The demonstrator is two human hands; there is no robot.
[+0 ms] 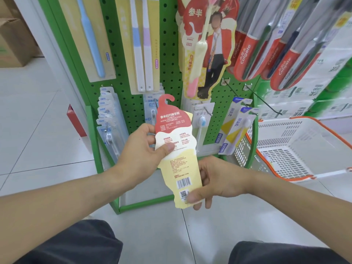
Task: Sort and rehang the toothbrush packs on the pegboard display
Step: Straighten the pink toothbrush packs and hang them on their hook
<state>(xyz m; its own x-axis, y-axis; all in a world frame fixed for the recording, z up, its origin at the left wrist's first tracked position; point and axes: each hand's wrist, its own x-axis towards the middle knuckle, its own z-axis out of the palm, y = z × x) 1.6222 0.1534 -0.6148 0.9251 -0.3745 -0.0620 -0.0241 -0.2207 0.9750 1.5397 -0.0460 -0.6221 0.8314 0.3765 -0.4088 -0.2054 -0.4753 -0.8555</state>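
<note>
I hold an ice-cream-shaped toothbrush pack (pixel 176 149) in front of the green pegboard (pixel 171 60), its printed back toward me and its red hook end up. My left hand (pixel 144 149) grips its upper left edge, thumb across the card. My right hand (pixel 207 183) pinches its lower end near the barcode. A matching pack with a cream toothbrush (pixel 203 48) hangs higher on the board. Two black pegs (pixel 253 98) jut out bare at the right.
Other packs hang around: a blue brush (pixel 89 35), a twin pack (pixel 142 44), clear blister packs (pixel 108 119), yellow-blue packs (pixel 234 128) and red Colgate packs (pixel 276 46). A white basket with orange rim (pixel 297 149) stands on the floor at right. Cardboard boxes (pixel 13 40) sit far left.
</note>
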